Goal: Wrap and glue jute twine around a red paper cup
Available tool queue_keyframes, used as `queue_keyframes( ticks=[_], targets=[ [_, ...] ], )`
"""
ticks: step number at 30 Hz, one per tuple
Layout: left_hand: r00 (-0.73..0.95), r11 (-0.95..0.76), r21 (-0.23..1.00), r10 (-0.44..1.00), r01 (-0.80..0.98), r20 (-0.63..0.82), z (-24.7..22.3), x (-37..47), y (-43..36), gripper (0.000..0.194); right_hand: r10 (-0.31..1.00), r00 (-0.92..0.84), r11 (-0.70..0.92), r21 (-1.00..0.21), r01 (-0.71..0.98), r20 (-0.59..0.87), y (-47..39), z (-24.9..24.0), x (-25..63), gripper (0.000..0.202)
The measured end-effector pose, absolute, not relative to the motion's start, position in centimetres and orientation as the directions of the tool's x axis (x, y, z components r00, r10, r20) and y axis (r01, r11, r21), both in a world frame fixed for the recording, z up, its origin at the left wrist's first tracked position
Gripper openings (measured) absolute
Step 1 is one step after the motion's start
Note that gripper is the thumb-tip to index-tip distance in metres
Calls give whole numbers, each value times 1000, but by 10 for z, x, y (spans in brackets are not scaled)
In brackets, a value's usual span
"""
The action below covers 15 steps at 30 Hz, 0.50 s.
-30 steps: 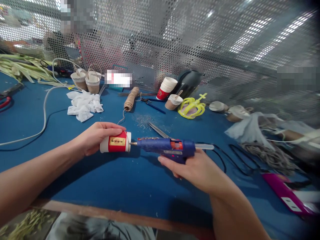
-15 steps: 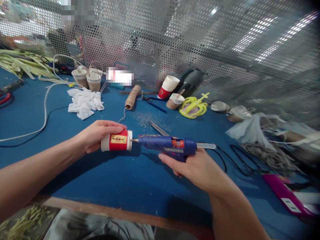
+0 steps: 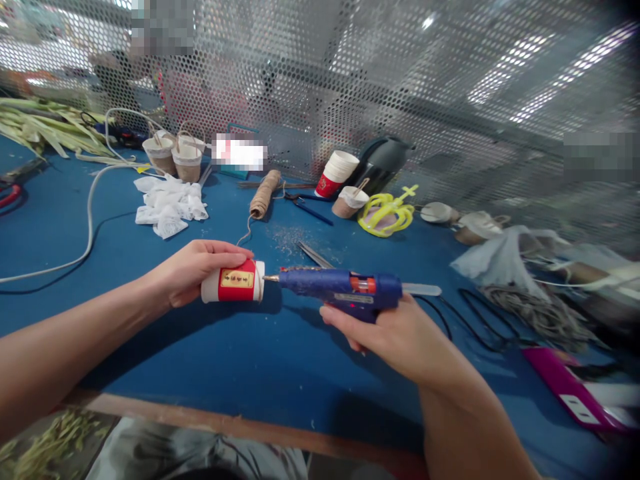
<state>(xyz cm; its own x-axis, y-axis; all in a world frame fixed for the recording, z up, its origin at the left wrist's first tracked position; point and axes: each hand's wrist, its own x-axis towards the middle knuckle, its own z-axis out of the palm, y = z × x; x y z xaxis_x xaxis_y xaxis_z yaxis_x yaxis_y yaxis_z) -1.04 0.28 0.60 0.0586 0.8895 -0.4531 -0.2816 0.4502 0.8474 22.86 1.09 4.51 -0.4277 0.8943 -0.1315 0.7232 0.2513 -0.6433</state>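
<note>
My left hand is closed round a red and white paper cup that lies on its side above the table. A strand of twine crosses near the cup's rim and runs back to the twine roll. In my right hand is a blue glue gun, gripped by its handle, with a glue stick sticking out at the back. The gun's metal nozzle points left at the cup's rim end, very close to it; whether they touch I cannot tell.
Scissors and pliers lie behind the gun. Farther back are stacked cups, a small twine-wrapped cup and a yellow crown-shaped piece. White lace lies left, a magenta object right. Perforated metal walls the back.
The glue gun and my right hand have shifted slightly to the right, drawing the nozzle back a little from the cup's rim. My left hand and the cup stay almost still.
</note>
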Motion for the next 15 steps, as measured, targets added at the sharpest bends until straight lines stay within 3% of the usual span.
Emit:
queue_keyframes(
  ticks=[15],
  targets=[
    [62,437,862,898,-257,-436,9,-8,-2,18,884,-423,191,-669,718,-202,14,48,228,26]
  ],
)
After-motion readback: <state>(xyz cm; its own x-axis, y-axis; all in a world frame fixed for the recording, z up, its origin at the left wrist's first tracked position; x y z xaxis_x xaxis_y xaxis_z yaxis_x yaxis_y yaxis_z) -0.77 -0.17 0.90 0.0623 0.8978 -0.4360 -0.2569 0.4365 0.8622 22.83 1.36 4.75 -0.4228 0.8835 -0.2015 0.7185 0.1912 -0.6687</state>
